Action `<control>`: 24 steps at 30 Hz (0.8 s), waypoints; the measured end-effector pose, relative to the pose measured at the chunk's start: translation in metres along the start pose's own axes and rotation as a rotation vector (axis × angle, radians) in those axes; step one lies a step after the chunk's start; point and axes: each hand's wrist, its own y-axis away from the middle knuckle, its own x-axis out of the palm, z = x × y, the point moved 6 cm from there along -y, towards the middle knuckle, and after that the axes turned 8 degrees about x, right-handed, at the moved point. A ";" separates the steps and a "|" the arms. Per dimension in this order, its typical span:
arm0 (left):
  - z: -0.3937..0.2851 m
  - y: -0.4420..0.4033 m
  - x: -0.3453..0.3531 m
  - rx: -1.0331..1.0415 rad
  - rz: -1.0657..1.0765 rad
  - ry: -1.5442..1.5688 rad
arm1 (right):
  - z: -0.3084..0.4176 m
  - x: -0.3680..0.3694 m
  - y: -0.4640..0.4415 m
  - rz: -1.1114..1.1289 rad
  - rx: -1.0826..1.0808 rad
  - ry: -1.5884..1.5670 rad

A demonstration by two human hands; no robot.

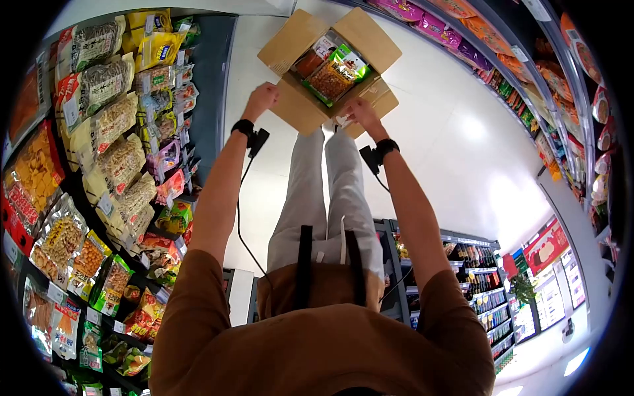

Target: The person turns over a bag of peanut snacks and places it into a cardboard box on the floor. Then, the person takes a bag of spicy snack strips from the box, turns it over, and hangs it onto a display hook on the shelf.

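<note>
Cardboard box (290,41), brown and square with its flaps folded outward, on the glossy pale floor (456,142) of a shop aisle, just beyond the person's light grey trousers (298,198). Inside lie a clear-fronted plastic bag of brown snack pieces with green edging (332,78) and, partly beneath it, a red-brown packet with a white panel (320,53). The left hand (263,97), its fingers curled inward, is at the outer edge of the left flap; whether they grip it cannot be told. The right hand (360,113) is at the near right flaps, fingers bent beside a small whitish item (342,121); a hold on it cannot be confirmed. Black devices with cables sit at both wrists. Left, a dark rack (212,79) carries bagged dry foods; right, tiered shelves hold colourful packets.
</note>
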 end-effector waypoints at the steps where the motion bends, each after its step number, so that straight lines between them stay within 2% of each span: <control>1: 0.001 0.001 0.022 0.016 0.015 -0.014 | -0.017 -0.004 -0.015 0.002 -0.002 0.007; 2: 0.001 0.002 0.042 0.032 0.033 -0.030 | -0.030 -0.004 -0.023 -0.022 -0.137 0.152; 3: 0.017 -0.006 0.066 0.101 0.100 -0.204 | -0.042 -0.003 -0.032 -0.047 -0.270 0.295; 4: 0.013 -0.007 0.086 0.171 0.167 -0.377 | -0.041 -0.005 -0.028 -0.039 -0.299 0.346; 6: 0.020 0.000 0.127 0.094 0.170 -0.358 | -0.055 -0.016 -0.014 0.005 0.044 -0.037; 8: 0.021 -0.001 0.171 0.246 0.238 -0.592 | -0.077 -0.024 -0.021 0.020 0.074 -0.041; 9: 0.015 0.000 0.187 0.240 0.238 -0.586 | -0.082 -0.029 -0.016 0.016 0.114 0.005; 11: 0.005 0.002 0.219 0.095 0.298 -0.357 | -0.093 -0.041 -0.007 -0.023 0.145 0.048; 15: 0.008 -0.020 0.263 0.116 0.313 -0.185 | -0.114 -0.064 -0.015 0.059 0.194 0.048; 17: -0.014 -0.028 0.260 0.172 0.259 -0.299 | -0.106 -0.066 -0.010 0.287 0.281 0.012; 18: -0.028 -0.032 0.252 0.234 0.205 -0.414 | -0.101 -0.068 -0.010 0.294 0.283 0.010; 19: -0.040 -0.036 0.243 0.226 0.206 -0.415 | -0.094 -0.065 -0.009 0.401 0.252 -0.109; 20: -0.047 -0.040 0.234 0.132 0.234 -0.313 | -0.085 -0.062 -0.006 0.507 0.221 -0.228; 21: -0.047 -0.045 0.229 0.039 0.260 -0.208 | -0.069 -0.065 -0.006 0.483 0.133 -0.220; 22: -0.037 -0.057 0.226 0.034 0.257 -0.204 | -0.070 -0.063 -0.014 0.488 0.137 -0.216; 24: -0.019 -0.077 0.212 0.050 0.211 -0.066 | -0.065 -0.073 -0.038 0.298 0.068 -0.104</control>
